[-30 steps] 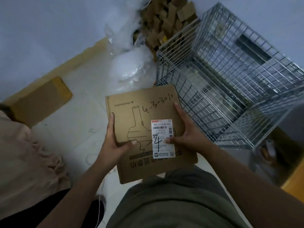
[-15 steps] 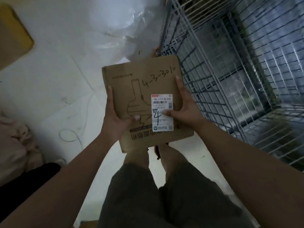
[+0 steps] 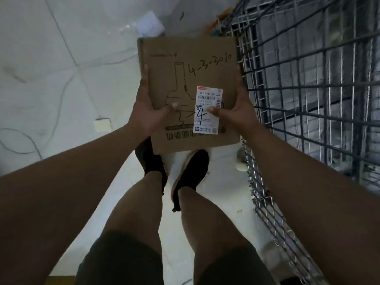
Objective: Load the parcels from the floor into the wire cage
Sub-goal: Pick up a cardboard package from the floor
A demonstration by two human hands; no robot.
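Beside one wire cage (image 3: 308,95), left hand (image 3: 148,112) and right hand (image 3: 238,114) clasp one parcel (image 3: 185,64).

A parcel sorting or storage room, by the look of it: a bare white tiled floor (image 3: 61,58), a tall steel wire cage (image 3: 308,99) along its right edge, and a cardboard parcel (image 3: 185,64) bearing a barcoded shipping label (image 3: 208,110) and handwritten code. Loose cables (image 3: 30,149) trail across the tiles.

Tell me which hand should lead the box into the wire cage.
Right, probably. The right hand grips the cardboard box on the edge nearest the wire cage; the left hand holds the far edge, beside the open floor.
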